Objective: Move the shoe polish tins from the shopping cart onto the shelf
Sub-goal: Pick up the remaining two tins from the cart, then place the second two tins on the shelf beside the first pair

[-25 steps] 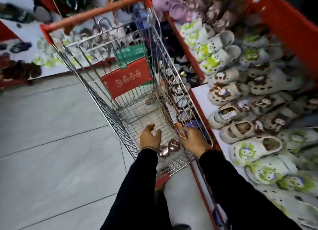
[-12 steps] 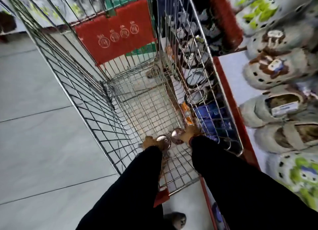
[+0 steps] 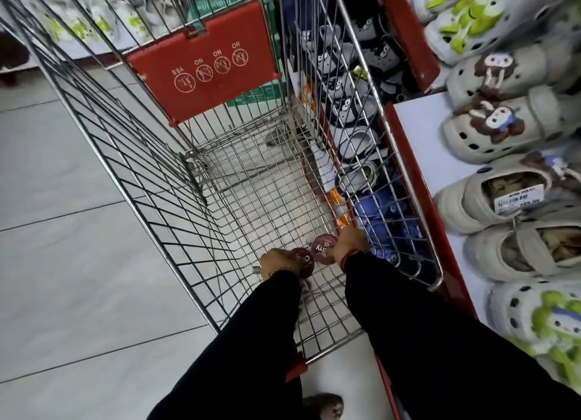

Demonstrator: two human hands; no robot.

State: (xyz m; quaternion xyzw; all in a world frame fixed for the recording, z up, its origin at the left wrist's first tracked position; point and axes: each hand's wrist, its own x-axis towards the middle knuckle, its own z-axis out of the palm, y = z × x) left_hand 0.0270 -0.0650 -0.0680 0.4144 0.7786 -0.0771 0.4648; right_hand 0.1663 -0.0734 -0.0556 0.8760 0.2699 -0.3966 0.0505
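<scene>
Both hands reach down into the wire shopping cart [image 3: 176, 180] at lower centre of the frame: the left hand [image 3: 278, 262] grips a round dark-red tin [image 3: 304, 261], and just to its right the right hand [image 3: 349, 242] grips a second tin [image 3: 323, 249] with a pink lid, the two tins almost touching above the cart's floor. A red sign [image 3: 204, 70] hangs in the cart at upper centre. Along the right edge, the white shelf [image 3: 418, 136] holds rows of pale clogs [image 3: 490, 127].
</scene>
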